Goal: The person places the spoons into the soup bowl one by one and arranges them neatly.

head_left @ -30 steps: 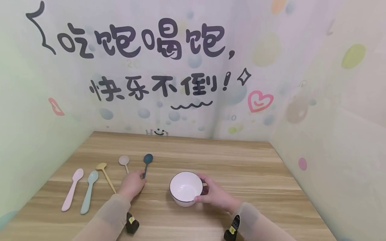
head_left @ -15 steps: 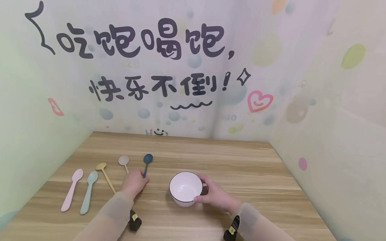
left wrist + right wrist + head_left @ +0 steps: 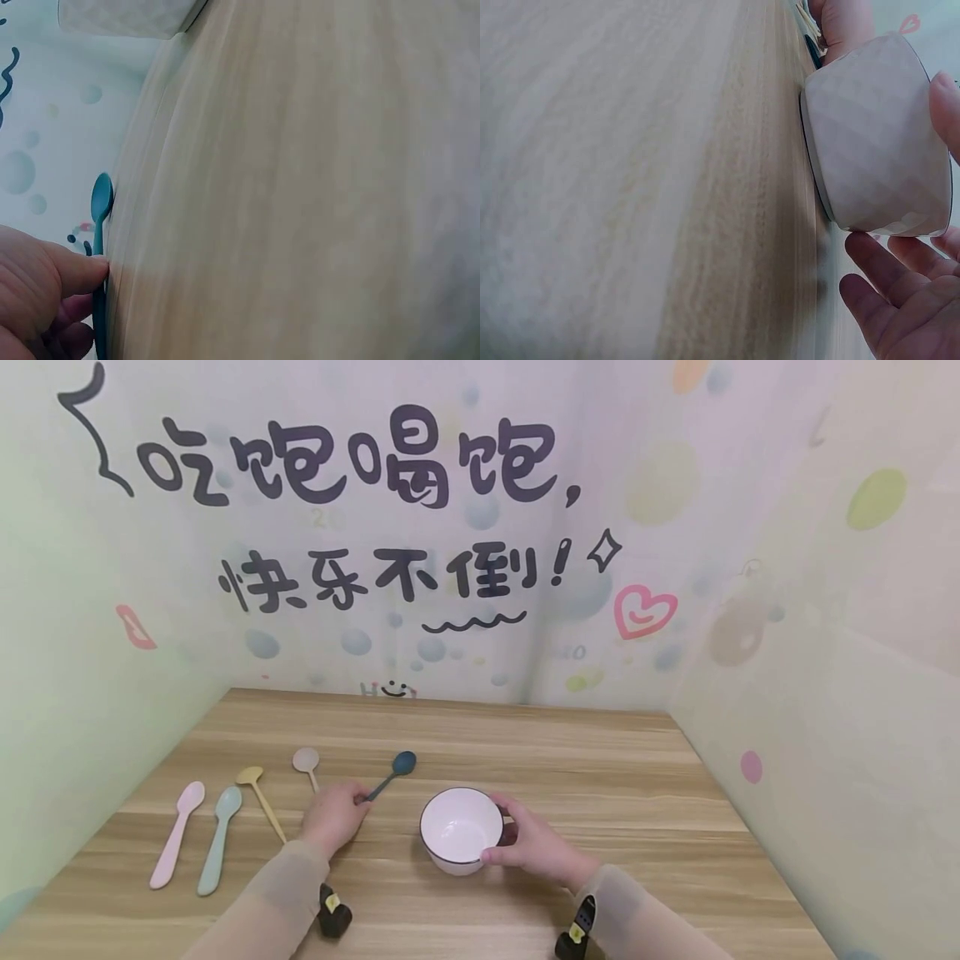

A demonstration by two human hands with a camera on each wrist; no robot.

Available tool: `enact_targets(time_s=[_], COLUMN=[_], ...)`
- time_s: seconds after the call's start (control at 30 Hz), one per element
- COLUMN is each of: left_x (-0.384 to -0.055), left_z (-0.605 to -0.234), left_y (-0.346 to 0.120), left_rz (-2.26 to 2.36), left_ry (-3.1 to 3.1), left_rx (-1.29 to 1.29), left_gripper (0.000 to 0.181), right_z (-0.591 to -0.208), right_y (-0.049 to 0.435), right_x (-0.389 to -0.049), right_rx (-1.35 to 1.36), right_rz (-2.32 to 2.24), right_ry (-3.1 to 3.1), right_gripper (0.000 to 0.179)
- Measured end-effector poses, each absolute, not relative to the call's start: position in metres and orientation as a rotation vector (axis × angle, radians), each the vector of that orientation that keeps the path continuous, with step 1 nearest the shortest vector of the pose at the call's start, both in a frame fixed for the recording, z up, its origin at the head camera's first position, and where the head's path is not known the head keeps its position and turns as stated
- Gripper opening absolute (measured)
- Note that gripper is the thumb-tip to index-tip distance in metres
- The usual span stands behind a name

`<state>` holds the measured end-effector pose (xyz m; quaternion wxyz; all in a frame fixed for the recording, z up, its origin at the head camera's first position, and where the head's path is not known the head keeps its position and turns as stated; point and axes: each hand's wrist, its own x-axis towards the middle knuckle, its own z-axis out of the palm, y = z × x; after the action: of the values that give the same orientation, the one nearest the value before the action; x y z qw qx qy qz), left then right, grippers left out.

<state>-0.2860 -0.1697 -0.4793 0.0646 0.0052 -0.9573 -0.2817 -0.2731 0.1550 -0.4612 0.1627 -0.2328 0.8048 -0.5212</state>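
Note:
My left hand (image 3: 337, 817) pinches the handle of a dark teal spoon (image 3: 403, 764) low over the table. In the left wrist view, the thumb presses on the handle of that spoon (image 3: 102, 198), with curled fingers behind it. A white bowl with a dark rim (image 3: 459, 828) stands upright to the right of the spoon. My right hand (image 3: 542, 845) holds the bowl from its right side, thumb at the near rim and fingers round the far side. The right wrist view shows the bowl's faceted wall (image 3: 881, 142) between thumb and fingers.
On the left of the wooden table (image 3: 660, 793) lie a pink spoon (image 3: 178, 835), a light blue spoon (image 3: 221, 839) and a yellow ladle-like spoon (image 3: 265, 802). A pale beige spoon (image 3: 306, 762) is partly covered by my left hand. Walls border the back and sides.
The teal spoon's head has swung to the right, toward the bowl, so the spoon now lies at a slant. My left hand has shifted slightly right. The right hand and bowl stay put.

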Motion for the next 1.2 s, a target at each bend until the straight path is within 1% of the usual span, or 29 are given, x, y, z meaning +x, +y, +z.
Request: enact_targets(time_s=[0.23, 0.43, 0.67, 1.2], left_x=[-0.2893, -0.2921, -0.2925, -0.2923], left_z=[-0.4865, -0.4894, -0.4883, -0.4875], left_y=[-0.1657, -0.1629, -0.1613, -0.1648], left_rz=[-0.816, -0.826, -0.896, -1.013], left_ry=[-2.841, -2.832, -2.825, -2.79], left_rx=[-0.013, 0.112, 0.208, 0.209], left_gripper=[0.018, 0.023, 0.019, 0.019], right_z=[-0.462, -0.4638, -0.4644, -0.4652], right_y=[0.1555, 0.1563, 0.1555, 0.1538], right_x=[-0.2731, -0.2736, -0.2734, -0.2734], right_rx=[-0.658, -0.644, -0.66, -0.65], right_rz=[-1.474, -1.47, -1.462, -1.449], right_ry=[2.315, 2.314, 2.317, 2.338], right_gripper=[0.089, 0.089, 0.088, 0.085])
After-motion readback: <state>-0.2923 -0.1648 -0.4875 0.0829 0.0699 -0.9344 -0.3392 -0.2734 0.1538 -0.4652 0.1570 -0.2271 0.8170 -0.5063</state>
